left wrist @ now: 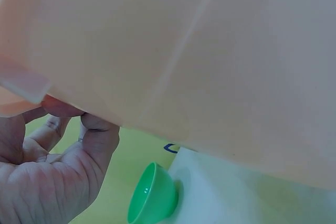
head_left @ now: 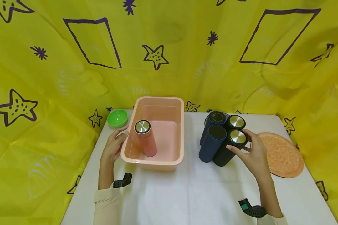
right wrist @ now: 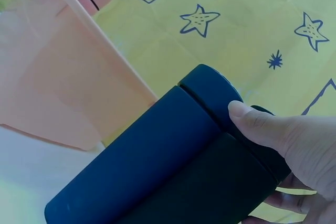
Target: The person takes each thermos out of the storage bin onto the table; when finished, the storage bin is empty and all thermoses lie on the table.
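My left hand (head_left: 114,145) grips the left rim of a peach-pink plastic tub (head_left: 181,131); the left wrist view has its fingers (left wrist: 100,137) at the rim. Inside the tub a pink flask (head_left: 148,144) with a silver-topped cap stands upright. To the right, my right hand (head_left: 254,153) holds the cap end of a black flask (head_left: 224,153) between thumb and fingers. Directly left of it stands a navy blue flask (head_left: 211,147), also seen beside the thumb in the right wrist view. Another navy flask (head_left: 216,117) and a second silver-topped black flask (head_left: 236,121) stand close behind.
A green bowl (head_left: 117,118) sits at the back left, beside the tub. A round, pizza-patterned board (head_left: 283,154) lies right of my right hand. The white table (head_left: 186,197) meets a yellow patterned curtain (head_left: 183,62) at the back and sides.
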`<state>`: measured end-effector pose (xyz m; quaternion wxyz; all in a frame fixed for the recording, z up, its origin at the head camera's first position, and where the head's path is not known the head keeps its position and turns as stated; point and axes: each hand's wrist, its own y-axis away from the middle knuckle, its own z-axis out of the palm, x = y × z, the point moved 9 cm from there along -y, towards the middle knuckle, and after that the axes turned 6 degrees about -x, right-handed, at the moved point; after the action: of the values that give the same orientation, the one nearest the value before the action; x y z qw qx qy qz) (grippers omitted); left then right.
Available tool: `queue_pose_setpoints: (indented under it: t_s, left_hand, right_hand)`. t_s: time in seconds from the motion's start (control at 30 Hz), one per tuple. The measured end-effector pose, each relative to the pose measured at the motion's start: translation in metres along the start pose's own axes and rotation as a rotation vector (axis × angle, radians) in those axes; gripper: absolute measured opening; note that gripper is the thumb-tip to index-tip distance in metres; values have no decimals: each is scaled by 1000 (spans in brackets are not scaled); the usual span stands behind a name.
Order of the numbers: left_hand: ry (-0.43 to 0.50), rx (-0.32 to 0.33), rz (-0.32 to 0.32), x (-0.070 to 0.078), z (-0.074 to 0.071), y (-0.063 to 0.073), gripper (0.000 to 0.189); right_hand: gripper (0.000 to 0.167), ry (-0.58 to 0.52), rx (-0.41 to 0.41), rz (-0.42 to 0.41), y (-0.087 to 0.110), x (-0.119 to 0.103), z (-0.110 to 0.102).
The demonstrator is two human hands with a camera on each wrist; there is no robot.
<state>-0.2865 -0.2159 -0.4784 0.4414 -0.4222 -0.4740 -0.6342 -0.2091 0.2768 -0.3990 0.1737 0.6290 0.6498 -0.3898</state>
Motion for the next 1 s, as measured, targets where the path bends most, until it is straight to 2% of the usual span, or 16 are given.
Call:
queue_pose_setpoints:
  t_s: [0.2, 0.37, 0.7, 1.0]
  left_hand:
    - [12, 0, 8, -1, 0, -2, 42]
    - [23, -4, -12, -1, 2, -1, 45]
    - [23, -15, -27, 13, 12, 9, 47]
    - [28, -3, -20, 0, 3, 1, 46]
  right_hand:
    - [79, -1, 1, -6, 2, 0, 0]
    - [80, 4, -2, -5, 2, 1, 1]
    - [80, 4, -9, -16, 2, -2, 0]
    - [80, 54, -2, -30, 1, -11, -9]
